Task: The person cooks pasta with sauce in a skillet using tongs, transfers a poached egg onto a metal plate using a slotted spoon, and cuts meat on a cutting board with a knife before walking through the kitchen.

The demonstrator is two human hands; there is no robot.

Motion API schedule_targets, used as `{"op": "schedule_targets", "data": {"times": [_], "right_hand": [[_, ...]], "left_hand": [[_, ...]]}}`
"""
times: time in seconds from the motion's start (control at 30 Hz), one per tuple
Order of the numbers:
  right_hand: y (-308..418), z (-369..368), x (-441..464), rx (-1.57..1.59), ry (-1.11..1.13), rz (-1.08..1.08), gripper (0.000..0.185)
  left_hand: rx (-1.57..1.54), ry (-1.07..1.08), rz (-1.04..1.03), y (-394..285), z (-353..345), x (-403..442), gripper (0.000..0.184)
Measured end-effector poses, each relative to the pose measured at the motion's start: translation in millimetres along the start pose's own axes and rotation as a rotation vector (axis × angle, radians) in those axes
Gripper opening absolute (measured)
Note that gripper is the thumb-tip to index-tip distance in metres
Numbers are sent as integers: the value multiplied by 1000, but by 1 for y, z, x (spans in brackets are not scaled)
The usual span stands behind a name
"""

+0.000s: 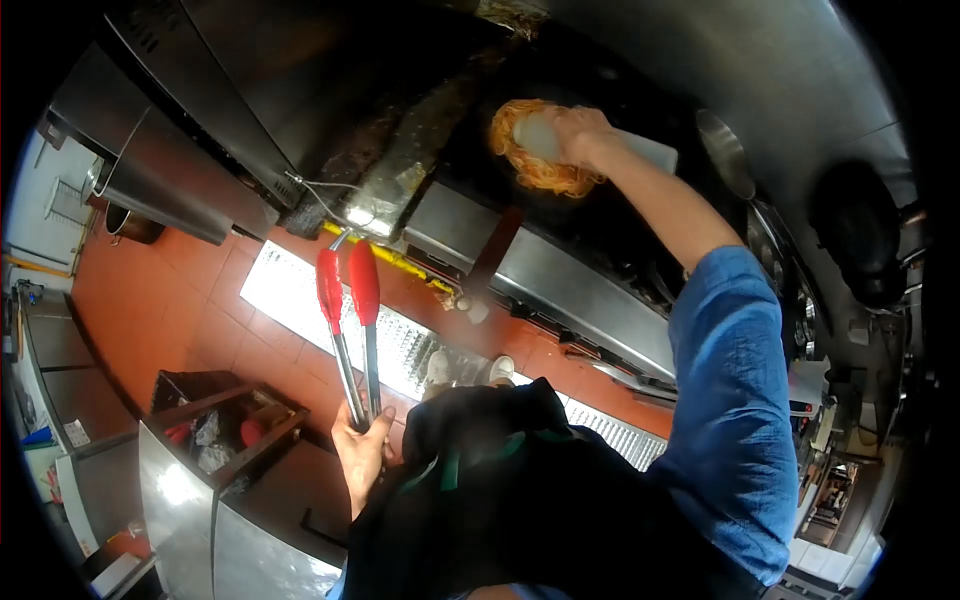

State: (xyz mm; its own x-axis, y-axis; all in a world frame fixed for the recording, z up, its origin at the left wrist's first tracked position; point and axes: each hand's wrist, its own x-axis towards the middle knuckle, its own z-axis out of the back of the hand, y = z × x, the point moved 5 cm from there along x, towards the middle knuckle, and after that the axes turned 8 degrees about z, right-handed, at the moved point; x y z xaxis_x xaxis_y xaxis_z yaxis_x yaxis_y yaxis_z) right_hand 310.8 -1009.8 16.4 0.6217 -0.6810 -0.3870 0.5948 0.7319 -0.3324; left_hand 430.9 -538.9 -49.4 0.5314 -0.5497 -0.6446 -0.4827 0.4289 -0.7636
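My left hand [363,446] is wrapped round the metal handle end of a pair of tongs [364,285] with red tips, which point away from me, their arms slightly apart. Over the dark stove, my right hand [585,136] grips a whitish container [538,137] above the noodles [548,176]. The noodles are orange and lie in a dark pan whose edge is hard to make out. A pale flat piece [650,150] shows beyond my right wrist; whether it belongs to the container is unclear.
A steel ledge [585,295] runs along the stove front. A metal pan [725,153] stands right of the stove. On the lower left are a steel counter [180,500] and an open bin [215,425] of items. A perforated mat [300,300] lies on the red tiled floor.
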Motion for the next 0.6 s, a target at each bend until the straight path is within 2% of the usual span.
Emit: {"op": "schedule_targets", "data": {"times": [0.23, 0.37, 0.47, 0.57, 0.6], "right_hand": [[-64, -12, 40, 8, -76, -277, 61], [-95, -24, 12, -181, 15, -291, 61], [-100, -42, -16, -264, 178, -165, 61], [-89, -49, -42, -171, 128, -37, 59], [-74, -31, -57, -129, 114, -44, 58]], "left_hand": [[43, -51, 8, 0, 4, 4, 24], [76, -27, 11, -2, -2, 9, 22], [131, 12, 20, -8, -13, 16, 20], [177, 63, 9, -16, -27, 21, 18], [188, 81, -2, -18, -31, 22, 17]]}}
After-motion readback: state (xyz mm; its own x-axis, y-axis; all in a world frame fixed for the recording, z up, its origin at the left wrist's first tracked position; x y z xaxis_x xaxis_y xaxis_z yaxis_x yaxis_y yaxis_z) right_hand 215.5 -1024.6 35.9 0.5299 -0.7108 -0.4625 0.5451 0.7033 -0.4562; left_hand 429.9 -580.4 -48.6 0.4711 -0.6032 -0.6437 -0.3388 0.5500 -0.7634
